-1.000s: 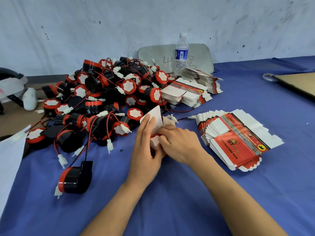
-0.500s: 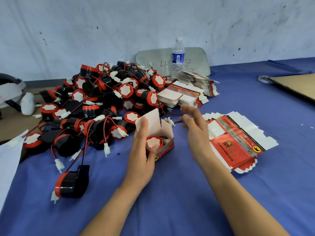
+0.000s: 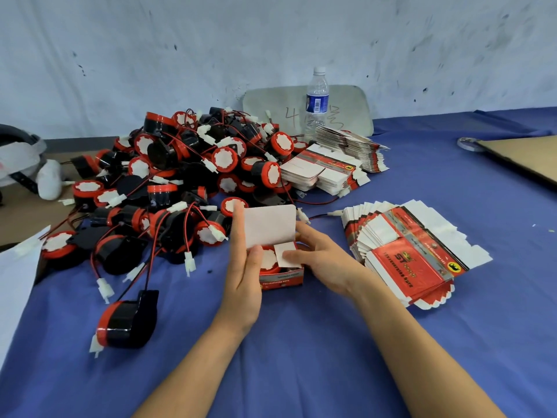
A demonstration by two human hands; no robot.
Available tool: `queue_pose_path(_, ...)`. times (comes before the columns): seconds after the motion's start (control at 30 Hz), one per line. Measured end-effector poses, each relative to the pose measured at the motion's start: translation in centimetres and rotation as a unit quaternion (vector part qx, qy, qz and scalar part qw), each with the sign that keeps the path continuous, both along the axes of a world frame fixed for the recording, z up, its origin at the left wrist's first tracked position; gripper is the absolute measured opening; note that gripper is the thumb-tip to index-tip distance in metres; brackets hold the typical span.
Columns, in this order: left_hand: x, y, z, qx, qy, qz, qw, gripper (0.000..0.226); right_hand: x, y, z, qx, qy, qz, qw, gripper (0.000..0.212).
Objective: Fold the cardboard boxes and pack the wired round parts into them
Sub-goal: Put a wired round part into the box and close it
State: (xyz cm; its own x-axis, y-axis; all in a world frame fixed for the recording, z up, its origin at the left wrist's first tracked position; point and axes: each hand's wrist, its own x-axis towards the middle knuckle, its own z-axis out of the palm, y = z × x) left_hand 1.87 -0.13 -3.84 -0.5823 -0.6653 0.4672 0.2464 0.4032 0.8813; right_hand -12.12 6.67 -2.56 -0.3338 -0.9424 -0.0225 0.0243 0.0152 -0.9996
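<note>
A small red and white cardboard box (image 3: 281,279) stands on the blue cloth in front of me with a round red part (image 3: 268,260) inside. My left hand (image 3: 245,273) grips the box's left side and holds its white lid flap (image 3: 269,224) upright. My right hand (image 3: 324,260) holds the box's right side, its thumb pressing a small white side flap (image 3: 284,254) inward over the part. A big pile of wired round black and red parts (image 3: 187,182) lies to the left. A fanned stack of flat boxes (image 3: 410,248) lies to the right.
One loose round part (image 3: 128,321) lies near left. More flat box stacks (image 3: 331,167) sit behind, by a water bottle (image 3: 316,101) and a grey board (image 3: 346,107). Brown cardboard (image 3: 524,158) lies far right, white paper (image 3: 15,285) at the left edge.
My right hand, which had lifted away toward the flat boxes, has come back to the box and now presses a side flap inward. My left hand keeps hold of the lid flap.
</note>
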Motion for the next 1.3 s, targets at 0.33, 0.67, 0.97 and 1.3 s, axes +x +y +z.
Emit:
queue_pose_path(0.33,-0.4,-0.6,-0.1,0.165,0.038,-0.025,0.985,0.064,0.1,-0.2,-0.6,-0.043,-0.051,0.028,0.997,0.06)
queue_pose_path(0.67,-0.3,-1.3,0.3,0.165,-0.06,-0.033,0.984,0.097,0.2,-0.2,-1.0,-0.1,-0.06,0.054,0.992,0.054)
queue_pose_path(0.97,-0.1,-0.9,0.0,0.135,-0.082,0.014,0.987,0.07,-0.1,0.9,0.9,-0.012,0.06,0.125,0.99,0.038)
queue_pose_path(1.3,0.5,-1.6,0.5,0.124,-0.125,-0.026,0.984,0.057,0.3,0.6,0.4,-0.035,0.125,0.046,0.991,0.031)
